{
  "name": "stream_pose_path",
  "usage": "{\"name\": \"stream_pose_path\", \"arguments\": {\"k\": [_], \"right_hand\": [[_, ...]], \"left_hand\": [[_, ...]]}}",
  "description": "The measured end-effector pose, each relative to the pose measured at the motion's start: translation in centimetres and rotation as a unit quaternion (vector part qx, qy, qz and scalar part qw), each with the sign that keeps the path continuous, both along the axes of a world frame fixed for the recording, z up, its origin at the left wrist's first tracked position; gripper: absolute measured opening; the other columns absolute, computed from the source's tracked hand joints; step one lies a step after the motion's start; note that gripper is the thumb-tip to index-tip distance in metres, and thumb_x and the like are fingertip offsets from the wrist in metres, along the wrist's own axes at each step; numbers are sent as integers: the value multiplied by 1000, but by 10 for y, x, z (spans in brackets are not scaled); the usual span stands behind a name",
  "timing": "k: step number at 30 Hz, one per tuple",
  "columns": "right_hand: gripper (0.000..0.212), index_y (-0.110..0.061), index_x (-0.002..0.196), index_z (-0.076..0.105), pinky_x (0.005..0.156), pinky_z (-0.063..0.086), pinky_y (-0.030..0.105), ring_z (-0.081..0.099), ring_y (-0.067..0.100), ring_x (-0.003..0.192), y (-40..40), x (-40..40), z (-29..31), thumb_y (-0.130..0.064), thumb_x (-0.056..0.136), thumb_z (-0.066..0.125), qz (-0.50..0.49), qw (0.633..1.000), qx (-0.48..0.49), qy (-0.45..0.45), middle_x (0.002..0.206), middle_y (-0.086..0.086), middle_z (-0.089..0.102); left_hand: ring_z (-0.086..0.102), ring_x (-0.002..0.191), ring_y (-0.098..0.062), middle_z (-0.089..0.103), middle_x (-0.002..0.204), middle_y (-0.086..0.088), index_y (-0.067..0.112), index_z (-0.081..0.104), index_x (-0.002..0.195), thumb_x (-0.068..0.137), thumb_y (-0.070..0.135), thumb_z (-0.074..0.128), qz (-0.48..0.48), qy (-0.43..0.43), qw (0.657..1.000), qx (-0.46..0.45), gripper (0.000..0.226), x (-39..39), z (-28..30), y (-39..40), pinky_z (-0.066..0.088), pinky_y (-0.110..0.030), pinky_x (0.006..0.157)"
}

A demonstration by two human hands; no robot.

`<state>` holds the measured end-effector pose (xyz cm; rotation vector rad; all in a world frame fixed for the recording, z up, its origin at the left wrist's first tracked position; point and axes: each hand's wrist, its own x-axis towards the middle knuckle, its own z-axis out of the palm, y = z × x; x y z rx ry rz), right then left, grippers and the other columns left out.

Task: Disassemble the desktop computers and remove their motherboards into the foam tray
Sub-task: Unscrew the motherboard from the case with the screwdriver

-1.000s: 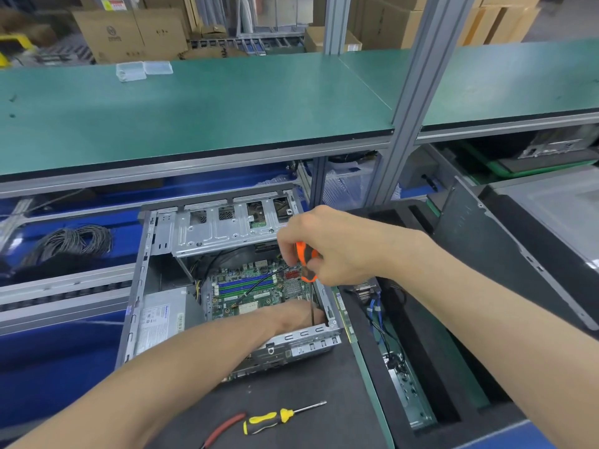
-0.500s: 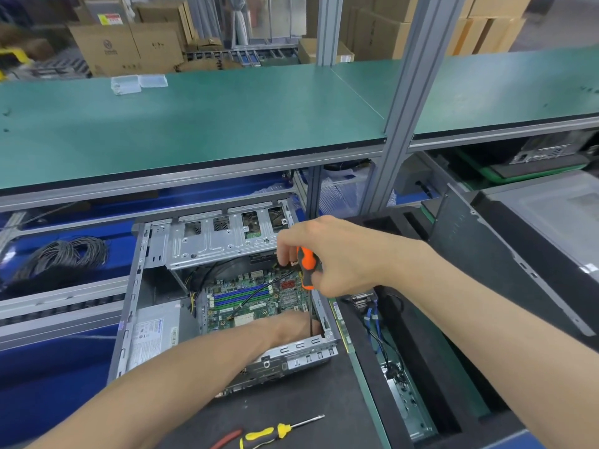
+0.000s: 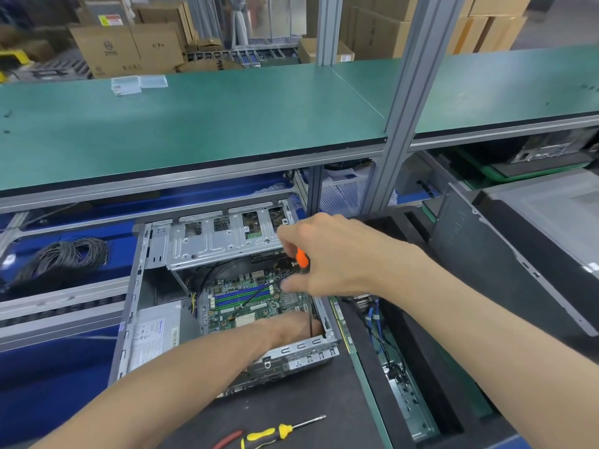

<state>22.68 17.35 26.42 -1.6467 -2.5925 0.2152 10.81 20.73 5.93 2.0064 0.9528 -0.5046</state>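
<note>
Motherboard [image 3: 252, 303]: lies flat in the floor of the open computer case [image 3: 136, 319], towards its right wall; judged still mounted.
Handling: a thin, stiff, light board, fragile at its sockets and solder; best lifted by bare edges, kept level, never by the slots or cables.
Case: sits on the black mat [image 3: 291, 413] near the mat's right edge, drive cage [image 3: 223, 241] at the far end.
Foam tray [image 3: 418, 367]: just right of the case, a board already standing in one slot.
Right hand [image 3: 334, 254]: raised over the case, fingers curled round the orange screwdriver [image 3: 302, 258], shaft pointing down to the near right corner.
Left hand [image 3: 291, 327]: reaches inside, low by the shaft tip; grip cannot be told.
Spare tools: yellow screwdriver [image 3: 269, 434] and red-handled pliers [image 3: 227, 440] at the mat's near edge.
</note>
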Motion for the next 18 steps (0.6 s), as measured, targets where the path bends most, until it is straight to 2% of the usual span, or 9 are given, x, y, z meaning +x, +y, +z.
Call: {"name": "stream_pose_path", "arguments": {"k": [2, 4, 6, 9, 10, 12, 14, 16, 18], "right_hand": [[41, -21, 98, 46, 56, 32, 35, 35, 20, 59, 2, -3, -2, -60, 92, 55, -36, 995, 63, -73, 69, -5, 33], [29, -17, 94, 45, 55, 38, 36, 44, 22, 63, 3, -4, -3, -43, 97, 57, -18, 998, 37, -40, 72, -4, 38], [10, -21, 92, 53, 60, 49, 36, 55, 18, 73, 5, 0, -1, -20, 88, 62, 13, 999, -33, 32, 77, -6, 52], [33, -25, 95, 55, 53, 47, 30, 56, 10, 69, 2, 8, 5, -2, 74, 61, 33, 986, -129, 100, 80, -6, 57], [32, -26, 96, 53, 53, 48, 33, 56, 12, 70, 1, 9, 4, -6, 73, 65, 32, 988, -120, 97, 80, -6, 56], [33, -25, 92, 43, 56, 45, 37, 52, 18, 69, 1, 10, -1, -39, 81, 71, 3, 999, -33, 25, 78, -7, 51], [43, -25, 91, 34, 58, 39, 37, 43, 24, 66, 3, 8, -7, -59, 89, 60, -40, 996, 55, -54, 73, -4, 41], [31, -23, 93, 38, 59, 43, 37, 47, 25, 69, 7, 7, -13, -45, 94, 60, -30, 998, 55, -9, 74, -2, 44], [24, -24, 98, 44, 62, 47, 36, 52, 15, 71, 8, 10, -15, -24, 87, 65, -14, 997, 1, 70, 77, -4, 55]], "left_hand": [[59, 113, -37, 62, 125, -22, 2, 62, 124, 101, 15, 42, 3, -3, 1000, 4, 33, 0, 2, 1, 49, -44, 99], [58, 114, -38, 62, 124, -22, 3, 62, 123, 101, 16, 43, -3, -7, 1000, 1, 32, 2, 0, 1, 49, -44, 99], [58, 115, -37, 62, 125, -22, 2, 63, 123, 101, 15, 44, -5, -4, 1000, 4, 31, 2, 2, 1, 49, -43, 100], [59, 104, -33, 61, 125, -24, 1, 62, 124, 101, 13, 44, 2, -19, 1000, 1, 32, 1, -2, 1, 49, -43, 99], [57, 98, -28, 61, 125, -24, 0, 61, 124, 101, 13, 44, 8, -17, 1000, -3, 32, 1, -2, 1, 49, -43, 98], [53, 96, -22, 61, 126, -24, 0, 61, 124, 101, 13, 43, 14, -17, 1000, 1, 32, 3, 0, 1, 49, -43, 99], [58, 103, -26, 62, 126, -22, 1, 61, 125, 101, 14, 44, 11, -10, 1000, 7, 33, 4, -2, 2, 49, -42, 100], [59, 109, -31, 62, 126, -22, 2, 61, 125, 101, 15, 44, -3, -5, 1000, 13, 32, 6, -2, 3, 48, -43, 100], [59, 106, -29, 61, 126, -22, 2, 61, 126, 101, 15, 44, -16, -3, 1000, 18, 32, 6, -3, 3, 48, -43, 101]]}}
